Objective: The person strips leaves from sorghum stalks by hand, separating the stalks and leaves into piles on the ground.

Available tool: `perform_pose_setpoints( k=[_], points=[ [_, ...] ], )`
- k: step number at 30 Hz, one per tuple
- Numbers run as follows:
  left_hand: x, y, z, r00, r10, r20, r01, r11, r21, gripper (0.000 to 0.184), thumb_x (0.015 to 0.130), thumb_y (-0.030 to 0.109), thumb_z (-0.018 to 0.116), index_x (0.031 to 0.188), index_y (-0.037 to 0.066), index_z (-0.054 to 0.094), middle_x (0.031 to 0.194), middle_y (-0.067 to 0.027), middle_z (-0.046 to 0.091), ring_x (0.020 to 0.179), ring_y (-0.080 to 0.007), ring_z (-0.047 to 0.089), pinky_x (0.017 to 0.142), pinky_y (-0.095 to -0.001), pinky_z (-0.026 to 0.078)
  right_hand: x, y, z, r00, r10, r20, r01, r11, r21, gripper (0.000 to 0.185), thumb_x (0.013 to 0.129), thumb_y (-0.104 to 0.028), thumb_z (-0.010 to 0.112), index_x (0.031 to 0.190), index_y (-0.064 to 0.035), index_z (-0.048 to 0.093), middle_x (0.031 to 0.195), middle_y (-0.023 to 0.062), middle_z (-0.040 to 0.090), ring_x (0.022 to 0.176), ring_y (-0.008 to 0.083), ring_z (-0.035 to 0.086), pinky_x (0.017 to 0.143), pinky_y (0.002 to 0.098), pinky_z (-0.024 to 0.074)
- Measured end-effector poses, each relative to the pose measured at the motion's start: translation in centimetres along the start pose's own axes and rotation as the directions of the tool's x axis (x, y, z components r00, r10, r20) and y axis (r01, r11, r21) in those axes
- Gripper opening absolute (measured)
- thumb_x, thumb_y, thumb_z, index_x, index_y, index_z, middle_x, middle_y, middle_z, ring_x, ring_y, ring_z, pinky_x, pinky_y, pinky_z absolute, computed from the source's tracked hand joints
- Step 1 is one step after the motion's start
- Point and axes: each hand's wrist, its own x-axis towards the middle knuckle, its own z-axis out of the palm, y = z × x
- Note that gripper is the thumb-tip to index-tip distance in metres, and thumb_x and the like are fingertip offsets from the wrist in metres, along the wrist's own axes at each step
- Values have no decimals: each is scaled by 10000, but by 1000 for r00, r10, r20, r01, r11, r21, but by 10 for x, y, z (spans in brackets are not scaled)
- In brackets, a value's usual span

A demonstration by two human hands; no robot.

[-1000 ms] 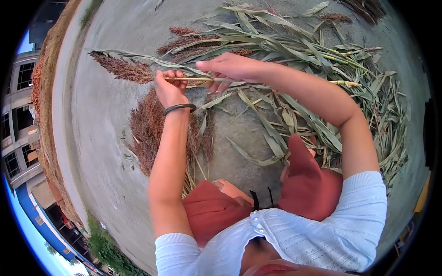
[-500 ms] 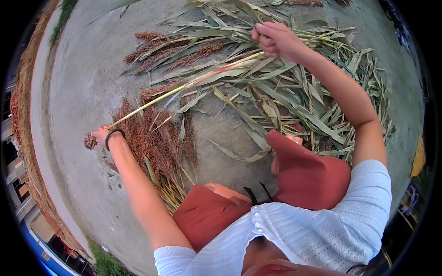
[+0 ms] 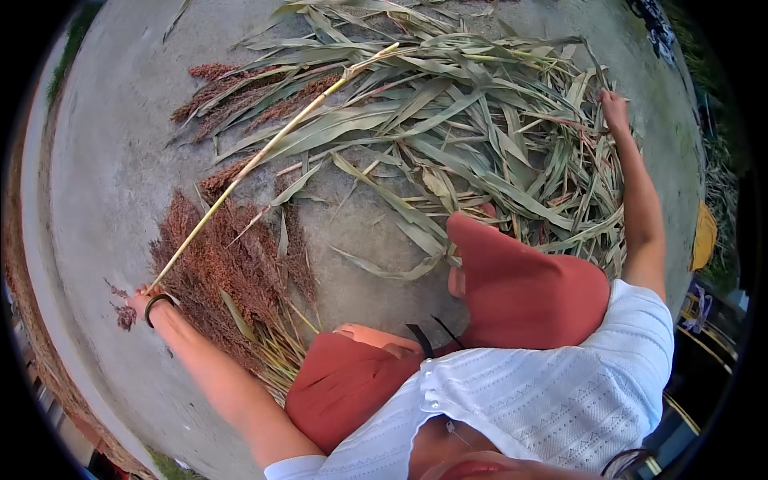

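Observation:
My left hand [image 3: 142,302] is closed around a sorghum stalk [image 3: 240,178], just below its reddish-brown seed head [image 3: 126,310]. The bare, pale yellow stalk slants up and right across the view to a free cut end. At the far right, my right hand [image 3: 614,110] grips a long dry sorghum leaf [image 3: 593,58], which trails from the fist over the pile edge. Close to my left forearm lies a bunch of sorghum heads [image 3: 228,256], their stems pointing toward my left knee.
A broad heap of leaves and stalks [image 3: 496,144] covers the concrete ground [image 3: 112,160] in front and to the right. More sorghum heads [image 3: 220,96] protrude from its left side. A yellow object [image 3: 703,237] lies at the right edge.
My right hand has swung from the upper middle out to the far right with leaf in it, away from the stalk. My left hand has moved slightly left and down, still holding the stalk.

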Motion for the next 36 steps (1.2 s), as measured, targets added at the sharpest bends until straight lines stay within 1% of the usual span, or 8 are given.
perform_pose_setpoints(
  k=[4,7,13,19,23,26,30,36],
  points=[
    [51,-6,-18,955,13,295,10,997,-78,561,958,567,259,598,144,339,473,-4,333,388,-154,232,374,-302,194,-6,-99,-21,909,-55,414,-224,774,593,293,914,-294,544,926,-31,672,558,-6,490,515,100,497,505,271,415],
    [34,-3,-16,936,5,351,28,996,-89,580,973,554,251,569,147,336,462,2,323,377,-142,209,372,-287,180,-66,-241,3,825,-527,203,447,829,337,346,945,-328,497,955,-26,667,602,33,575,540,151,565,557,320,453],
    [19,5,-30,925,30,379,-12,999,-52,566,975,547,291,573,149,327,466,1,339,385,-130,233,383,-281,180,-169,-328,47,65,-696,715,654,571,497,386,965,-371,457,1003,-52,670,840,140,677,806,324,627,755,398,479],
    [41,4,-60,970,60,235,-52,998,-42,527,990,482,257,597,140,334,473,-9,344,397,-145,244,405,-294,208,-151,-265,58,233,-523,820,668,699,256,480,963,-448,418,913,-48,680,801,130,654,845,312,621,779,418,474],
    [57,-7,-61,968,37,248,-40,999,6,539,978,517,268,598,138,310,475,-5,339,405,-151,243,411,-300,205,-154,-238,79,165,-980,108,871,196,450,468,950,-439,458,865,-21,652,690,159,596,716,362,604,708,456,474],
    [49,4,-57,983,61,171,-53,997,-53,553,968,544,265,595,139,312,476,-5,339,407,-160,246,415,-306,208,-163,-245,58,265,-692,672,716,608,343,392,923,-376,527,794,-17,620,671,173,588,670,393,584,671,471,469],
    [148,53,-136,942,86,325,-90,996,-3,530,945,527,296,692,107,497,556,-45,508,455,-219,442,506,-401,384,-161,-208,55,259,-921,291,924,325,204,225,836,-280,603,742,-76,606,604,143,589,569,366,577,530,450,461],
    [91,183,-245,893,446,63,-432,806,404,531,945,510,338,706,80,537,585,-85,533,480,-256,472,506,-414,391,-17,52,-28,923,-288,255,384,674,-631,344,874,-369,525,905,-42,626,850,205,632,800,378,615,685,470,486]
  ],
)
